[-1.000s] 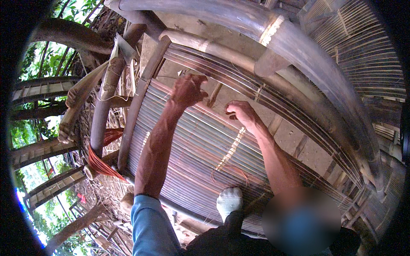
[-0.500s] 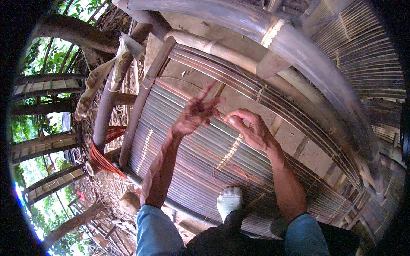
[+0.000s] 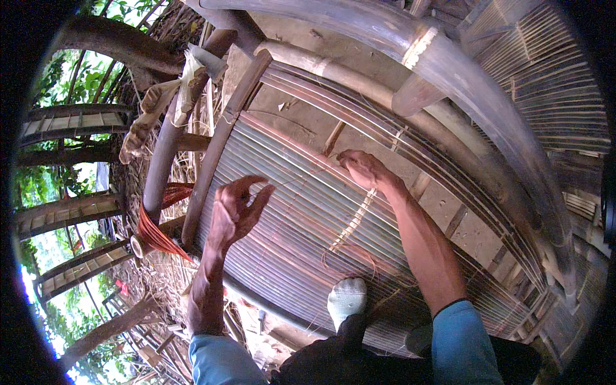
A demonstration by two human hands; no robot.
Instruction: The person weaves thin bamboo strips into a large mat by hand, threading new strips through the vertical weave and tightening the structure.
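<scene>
A panel of thin parallel bamboo slats [image 3: 289,212] lies below both hands, bound by a pale woven row [image 3: 355,221]. My right hand [image 3: 364,169] is at the panel's far edge, fingertips pinched together. A very thin reddish strand [image 3: 307,176] seems to run from these fingertips toward the left, though its ends are hard to make out. Over the panel's left part, my left hand [image 3: 235,210] is raised with curved fingers and a gap between thumb and forefinger. Nothing shows in that gap. Loose loops of thin reddish strand [image 3: 371,258] lie on the slats nearer me.
My socked foot [image 3: 347,301] rests on the panel's near part. A dark wooden bar [image 3: 226,144] bounds the left end. Thick bamboo poles [image 3: 478,83] curve across the far side. Orange-red cord [image 3: 157,232] wraps a post on the left, and a plastic bag [image 3: 188,80] hangs above.
My hands have moved apart. The left hand has drawn back toward the lower left, while the right has shifted slightly up and left along the panel's far edge.
</scene>
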